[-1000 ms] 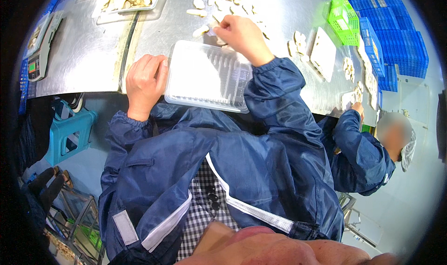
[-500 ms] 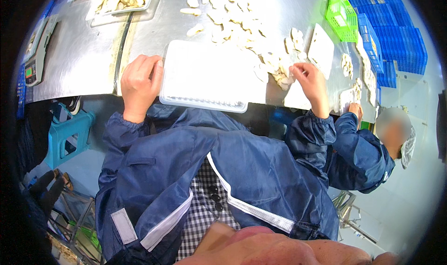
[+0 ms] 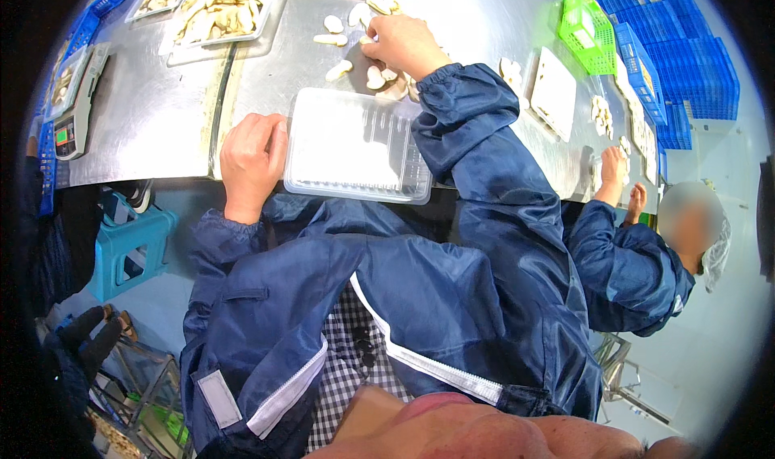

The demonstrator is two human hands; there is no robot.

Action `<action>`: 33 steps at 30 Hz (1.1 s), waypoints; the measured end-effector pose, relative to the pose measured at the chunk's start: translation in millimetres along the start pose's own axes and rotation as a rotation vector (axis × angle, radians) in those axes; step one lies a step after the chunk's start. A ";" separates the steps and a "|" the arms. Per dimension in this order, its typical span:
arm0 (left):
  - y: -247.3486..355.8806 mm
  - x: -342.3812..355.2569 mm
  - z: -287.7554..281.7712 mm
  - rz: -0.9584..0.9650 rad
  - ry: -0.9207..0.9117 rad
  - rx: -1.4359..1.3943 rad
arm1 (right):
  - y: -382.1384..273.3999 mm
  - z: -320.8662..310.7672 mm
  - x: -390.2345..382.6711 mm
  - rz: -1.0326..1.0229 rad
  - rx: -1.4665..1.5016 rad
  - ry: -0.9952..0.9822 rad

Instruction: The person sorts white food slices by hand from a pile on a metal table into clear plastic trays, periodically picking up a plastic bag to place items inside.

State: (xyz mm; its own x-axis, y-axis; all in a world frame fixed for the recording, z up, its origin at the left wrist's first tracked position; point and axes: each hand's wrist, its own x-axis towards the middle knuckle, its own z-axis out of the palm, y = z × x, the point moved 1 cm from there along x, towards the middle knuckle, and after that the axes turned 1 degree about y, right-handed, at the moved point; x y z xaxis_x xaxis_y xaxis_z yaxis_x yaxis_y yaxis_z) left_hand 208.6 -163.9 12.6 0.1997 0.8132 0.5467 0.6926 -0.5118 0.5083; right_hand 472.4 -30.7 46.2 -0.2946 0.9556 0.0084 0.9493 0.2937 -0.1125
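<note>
A clear plastic tray [image 3: 355,148] with a ribbed bottom lies at the table's near edge, with nothing in it. At its left side my left hand [image 3: 252,156] is closed, thumb and fingers against the tray's rim. My right hand [image 3: 400,43] reaches forward across the tray's right side, its fingers bent down among pale mushroom-like slices [image 3: 375,77]. What its fingertips pinch is hidden behind the hand. More loose slices [image 3: 329,39] lie just left of the fingers. My right sleeve covers part of the slices and the tray's right edge.
Filled trays [image 3: 222,15] stand at the back left, with a scale [image 3: 74,128] farther left. To the right are a white board [image 3: 553,96], a green basket [image 3: 588,29] and stacked blue crates [image 3: 690,71]. A co-worker [image 3: 630,257] works there. A teal stool [image 3: 133,245] stands below.
My right hand has moved left and forward, from the right end of the slices to their left side. My left hand stays at the tray's rim. The co-worker's hands have lifted.
</note>
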 end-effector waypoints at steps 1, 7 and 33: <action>0.8 0.8 -0.8 -0.006 0.002 -0.003 | -0.7 0.5 1.9 -0.002 -0.004 -0.005; 0.5 -2.4 -6.5 -0.039 -0.001 0.018 | 2.8 6.2 1.2 -0.055 0.139 0.160; 7.3 3.0 -3.8 -0.005 -0.004 0.018 | 8.1 -20.3 -53.8 -0.103 0.781 0.208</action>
State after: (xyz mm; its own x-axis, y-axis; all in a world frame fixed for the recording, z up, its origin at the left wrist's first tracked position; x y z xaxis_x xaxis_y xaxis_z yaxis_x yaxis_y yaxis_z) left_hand 211.7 -166.2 20.5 0.1989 0.8165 0.5420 0.7055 -0.5031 0.4991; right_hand 498.2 -79.3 65.1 -0.2767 0.9325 0.2322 0.5451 0.3513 -0.7612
